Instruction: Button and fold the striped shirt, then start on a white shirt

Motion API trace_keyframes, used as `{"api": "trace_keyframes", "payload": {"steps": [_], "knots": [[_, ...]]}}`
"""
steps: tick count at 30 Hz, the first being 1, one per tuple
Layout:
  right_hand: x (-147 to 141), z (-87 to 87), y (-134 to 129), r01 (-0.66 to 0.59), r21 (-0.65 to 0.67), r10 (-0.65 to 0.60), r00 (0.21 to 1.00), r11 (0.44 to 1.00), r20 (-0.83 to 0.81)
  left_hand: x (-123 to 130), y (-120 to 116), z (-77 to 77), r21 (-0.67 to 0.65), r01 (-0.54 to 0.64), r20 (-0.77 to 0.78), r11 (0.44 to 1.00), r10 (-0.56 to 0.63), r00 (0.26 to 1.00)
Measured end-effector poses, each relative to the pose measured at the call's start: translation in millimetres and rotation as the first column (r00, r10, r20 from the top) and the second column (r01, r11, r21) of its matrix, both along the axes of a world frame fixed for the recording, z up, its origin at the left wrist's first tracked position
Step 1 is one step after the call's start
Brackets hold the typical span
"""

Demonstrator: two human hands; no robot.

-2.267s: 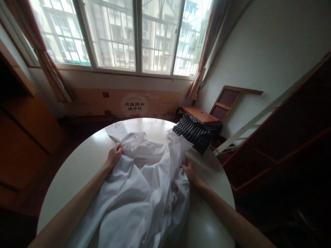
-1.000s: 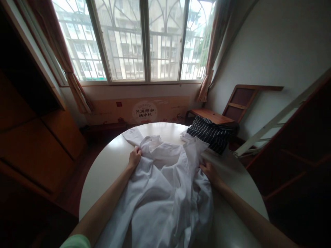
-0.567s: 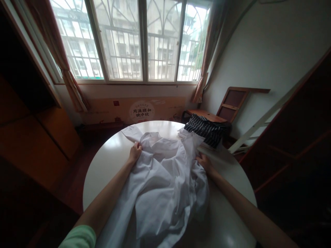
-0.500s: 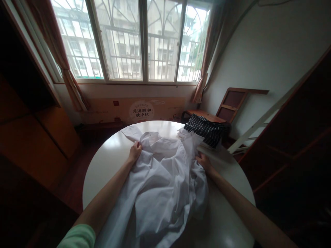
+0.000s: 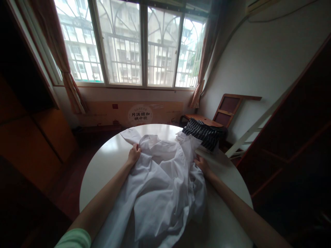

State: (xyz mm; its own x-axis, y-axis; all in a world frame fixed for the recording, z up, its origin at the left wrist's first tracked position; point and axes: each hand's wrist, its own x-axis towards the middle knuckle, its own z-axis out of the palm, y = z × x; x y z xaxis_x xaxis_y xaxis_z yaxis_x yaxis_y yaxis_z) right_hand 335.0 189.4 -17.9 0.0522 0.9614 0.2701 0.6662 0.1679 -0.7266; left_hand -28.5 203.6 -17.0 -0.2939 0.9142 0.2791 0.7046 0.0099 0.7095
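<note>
A white shirt [image 5: 157, 186] lies rumpled over a round white table [image 5: 100, 179], its collar end toward the window and its lower part spreading to the near edge. My left hand [image 5: 134, 154] is closed on the cloth at the left of the collar, with a sleeve or flap stretching beyond it. At the opposite side, my right hand [image 5: 202, 164] grips the fabric near the right shoulder, its fingers partly hidden by folds. Just past the right hand sits a black-and-white striped cloth bundle [image 5: 203, 133] on the table's far right.
A wooden chair [image 5: 224, 110] stands behind the table on the right, and a white ladder-like frame [image 5: 248, 134] leans beside it. Wooden cabinets [image 5: 28, 137] line the left. A printed banner [image 5: 108, 112] runs below the barred window [image 5: 121, 51].
The view has tilted up slightly, so the scene sits a little lower. Both hands keep their hold on the shirt, which lies almost the same way.
</note>
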Motion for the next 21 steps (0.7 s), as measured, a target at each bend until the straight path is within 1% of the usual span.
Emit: {"api": "trace_keyframes", "payload": {"steps": [7, 12, 18, 21], "knots": [[1.7, -2.4, 0.7, -0.028, 0.005, 0.028, 1.000, 1.000, 0.007, 1.2, -2.2, 1.8, 0.004, -0.006, -0.043, 1.000, 0.006, 0.999], [4.0, -5.6, 2.8, -0.014, 0.005, 0.014, 1.000, 1.000, 0.022, 1.6, -5.4, 2.9, 0.002, 0.007, -0.057, 1.000, -0.007, 0.998], [5.4, 0.3, -3.2, -0.010, 0.051, 0.007, 0.998, 0.999, 0.064, 1.6, -10.2, 3.9, 0.025, 0.004, -0.064, 1.000, -0.002, 0.998], [8.2, 3.9, -7.5, -0.003, 0.046, -0.001, 0.996, 0.999, 0.084, 0.4, -11.2, 3.7, 0.025, 0.031, -0.082, 0.999, -0.028, 0.996]]}}
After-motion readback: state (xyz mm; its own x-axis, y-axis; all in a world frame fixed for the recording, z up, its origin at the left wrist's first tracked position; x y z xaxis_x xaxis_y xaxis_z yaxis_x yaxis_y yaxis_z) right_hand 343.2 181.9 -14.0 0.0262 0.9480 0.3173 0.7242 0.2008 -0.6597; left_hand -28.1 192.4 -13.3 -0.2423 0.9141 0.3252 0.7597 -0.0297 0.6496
